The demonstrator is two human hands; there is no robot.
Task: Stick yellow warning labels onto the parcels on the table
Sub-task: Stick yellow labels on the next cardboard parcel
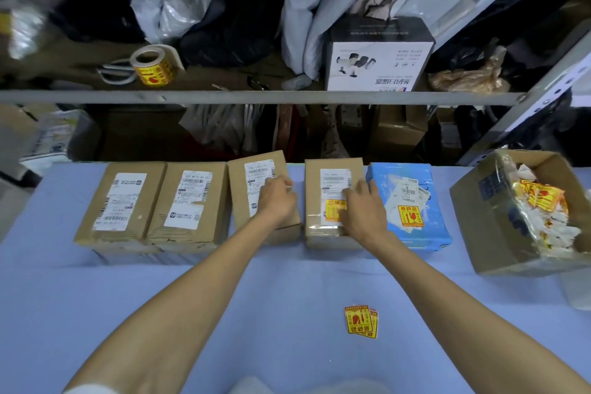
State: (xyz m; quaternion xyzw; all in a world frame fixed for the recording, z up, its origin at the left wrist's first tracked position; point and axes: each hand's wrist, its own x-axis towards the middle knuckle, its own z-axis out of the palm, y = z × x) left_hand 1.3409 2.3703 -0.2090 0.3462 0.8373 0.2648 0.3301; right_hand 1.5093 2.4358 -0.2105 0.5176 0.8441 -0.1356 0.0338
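- R hand (361, 211): fingers straight and spread, pressing flat on top of brown parcel (315, 176); nothing clamped
- yellow label (334, 208) just left of R palm, partly under the fingers, on that parcel's top below its white shipping slip
- L hand (276, 200): on top of middle parcel (241, 201), fingers curled at its right edge, holding it; parcel sits skewed vs its neighbours
- blue parcel (383, 176) just right of R hand, w/ its own stuck label (410, 216)
- loose labels (361, 320) on table (192, 297), nearer the body than R wrist, btwn the forearms
- pair of brown parcels (96, 217) left of L hand, touching each other
- open carton (479, 227) well right of R hand, paper scraps w/ yellow bits inside
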